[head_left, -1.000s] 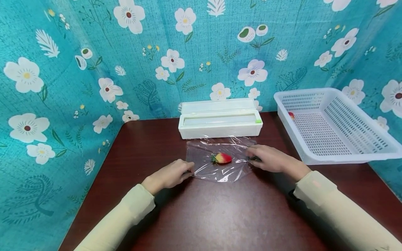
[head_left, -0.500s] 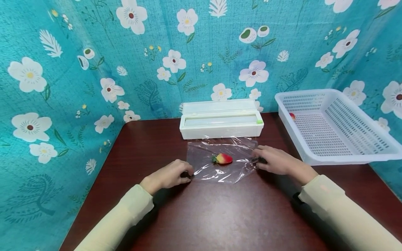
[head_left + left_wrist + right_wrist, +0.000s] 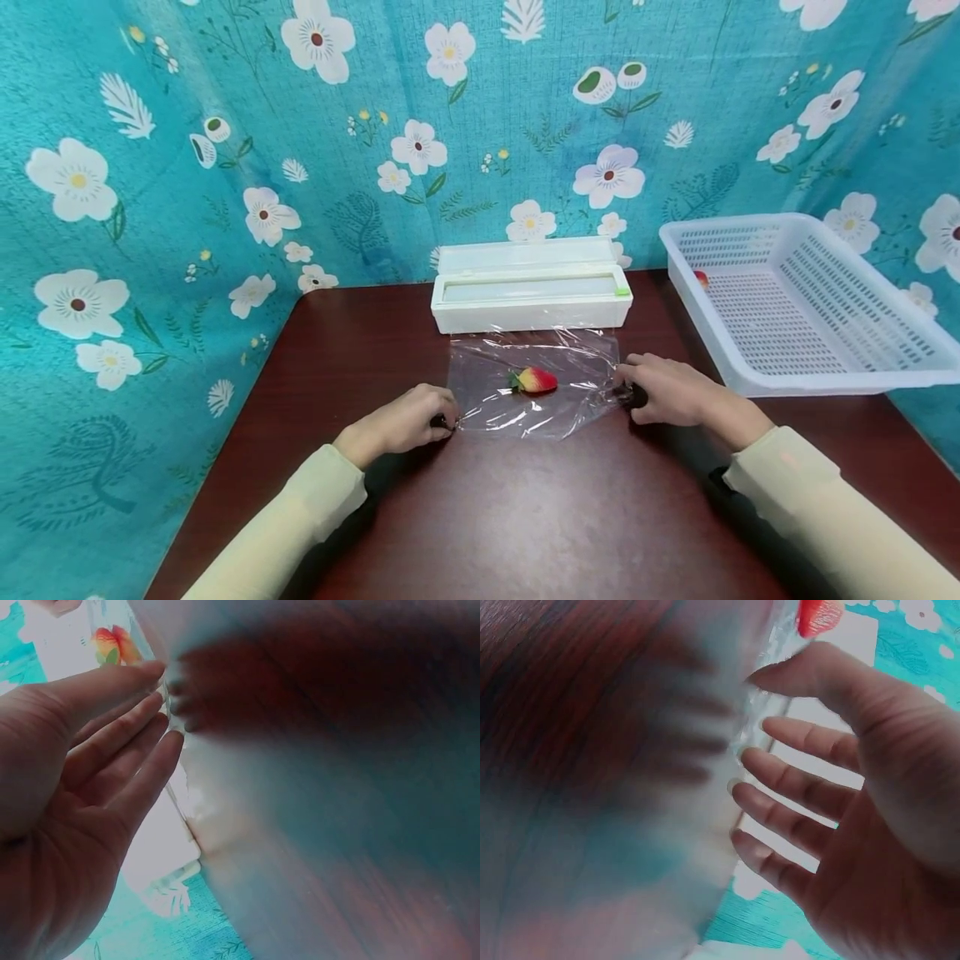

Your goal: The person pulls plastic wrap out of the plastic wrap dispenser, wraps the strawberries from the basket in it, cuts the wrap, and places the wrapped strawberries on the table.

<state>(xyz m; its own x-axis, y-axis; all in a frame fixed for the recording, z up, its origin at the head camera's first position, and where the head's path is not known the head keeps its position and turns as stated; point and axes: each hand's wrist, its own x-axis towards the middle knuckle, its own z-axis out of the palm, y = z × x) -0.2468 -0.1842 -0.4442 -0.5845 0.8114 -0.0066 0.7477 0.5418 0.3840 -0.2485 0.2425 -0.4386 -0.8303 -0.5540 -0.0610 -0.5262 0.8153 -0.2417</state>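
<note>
A sheet of cling film [image 3: 487, 417] lies on the dark table in front of a white cling film dispenser [image 3: 525, 315]. On the film rests a red and yellow strawberry [image 3: 537, 380] with green leaves. My left hand [image 3: 401, 423] is at the film's front left corner. In the left wrist view its fingers [image 3: 124, 769] are fairly straight, their tips and the thumb tip close to the table. Beside the film's crinkled right edge is my right hand [image 3: 671, 392]. The right wrist view shows its fingers [image 3: 802, 784] relaxed and spread, the thumb apart from them.
The dispenser's lid [image 3: 525, 255] stands raised, with a green piece [image 3: 622, 292] at its right end. A white perforated plastic basket [image 3: 750, 382] sits at the right, a small red item [image 3: 701, 278] inside. A teal flowered cloth [image 3: 360, 167] hangs behind the table [image 3: 480, 517].
My right hand has moved right, and the film's bunched right edge has spread out that way. The left hand has drawn slightly left from its corner. The strawberry stays on the film.
</note>
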